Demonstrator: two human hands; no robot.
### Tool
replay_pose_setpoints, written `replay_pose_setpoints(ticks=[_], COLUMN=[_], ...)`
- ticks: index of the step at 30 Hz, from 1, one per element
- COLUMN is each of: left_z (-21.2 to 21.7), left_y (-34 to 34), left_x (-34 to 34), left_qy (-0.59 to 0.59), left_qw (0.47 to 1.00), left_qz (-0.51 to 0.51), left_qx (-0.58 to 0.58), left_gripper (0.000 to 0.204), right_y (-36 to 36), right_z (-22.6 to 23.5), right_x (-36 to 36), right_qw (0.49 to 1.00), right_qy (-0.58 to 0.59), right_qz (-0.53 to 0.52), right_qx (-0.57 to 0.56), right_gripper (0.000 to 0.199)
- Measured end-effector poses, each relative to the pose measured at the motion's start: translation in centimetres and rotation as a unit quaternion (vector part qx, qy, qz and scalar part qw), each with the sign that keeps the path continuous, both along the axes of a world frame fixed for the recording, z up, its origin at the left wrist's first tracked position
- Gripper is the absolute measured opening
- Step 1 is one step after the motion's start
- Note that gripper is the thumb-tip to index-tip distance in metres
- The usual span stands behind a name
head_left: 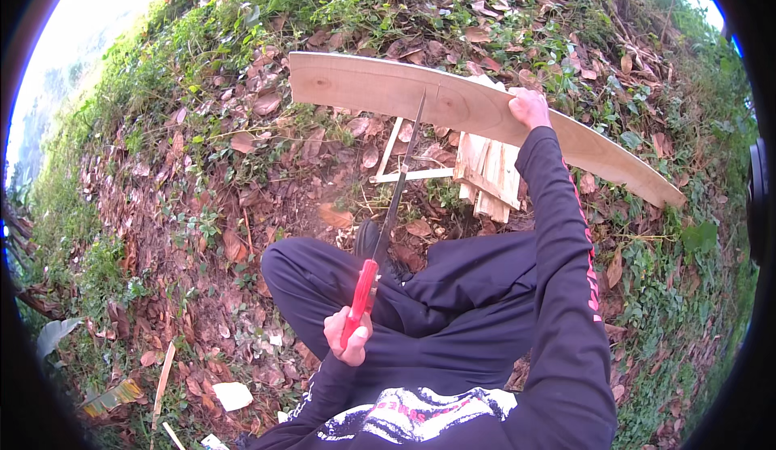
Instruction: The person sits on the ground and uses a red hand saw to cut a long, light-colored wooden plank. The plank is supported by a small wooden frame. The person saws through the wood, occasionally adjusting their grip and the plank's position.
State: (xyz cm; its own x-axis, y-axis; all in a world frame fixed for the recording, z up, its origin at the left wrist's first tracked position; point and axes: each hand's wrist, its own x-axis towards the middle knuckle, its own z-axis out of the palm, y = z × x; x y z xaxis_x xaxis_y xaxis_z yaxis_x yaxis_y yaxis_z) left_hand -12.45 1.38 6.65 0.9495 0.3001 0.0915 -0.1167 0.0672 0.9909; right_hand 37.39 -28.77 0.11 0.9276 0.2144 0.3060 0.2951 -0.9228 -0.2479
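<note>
My left hand [347,338] is wrapped round the red handle of a handsaw [394,207], low in front of my lap. The long, narrow dark blade points up and away, and its tip overlaps a wide, thin wooden board [364,84]. Whether the teeth are in the wood I cannot tell. A short thin line shows on the board just right of the tip. My right hand [529,109] grips the board's near edge, right of the middle. Beneath the board lies a small pile of pale wood slats [491,171].
Thin wood strips [416,175] stick out left of the pile. My bent legs [477,280] and a dark shoe [368,240] are below the blade. At lower left lie a narrow stick [163,385] and a pale scrap [233,396]. Dry leaves and green plants cover the ground.
</note>
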Motion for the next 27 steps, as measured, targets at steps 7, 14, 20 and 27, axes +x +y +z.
replay_pose_setpoints(ticks=[7,14,20,27], left_z=[-0.4,0.4,1.0,5.1], left_y=[0.3,0.1,0.7,3.2], left_x=[-0.1,0.2,-0.4,-2.4], left_qy=[-0.009,0.003,0.012,0.057], left_qw=[1.0,1.0,1.0,0.998], left_qz=[-0.012,-0.013,-0.019,-0.006], left_qx=[0.011,-0.004,0.01,0.001], left_gripper=[0.029,0.028,0.029,0.032], right_y=[0.0,0.1,0.1,0.1], right_z=[0.2,0.6,2.6,5.1], right_x=[-0.3,-1.0,-3.3,-9.7], right_qw=[1.0,1.0,0.999,0.997], right_qy=[0.013,0.01,0.042,0.029], right_qz=[-0.003,0.005,-0.004,0.072], right_qx=[-0.013,-0.005,-0.03,-0.025], right_gripper=[0.034,0.037,0.047,0.043])
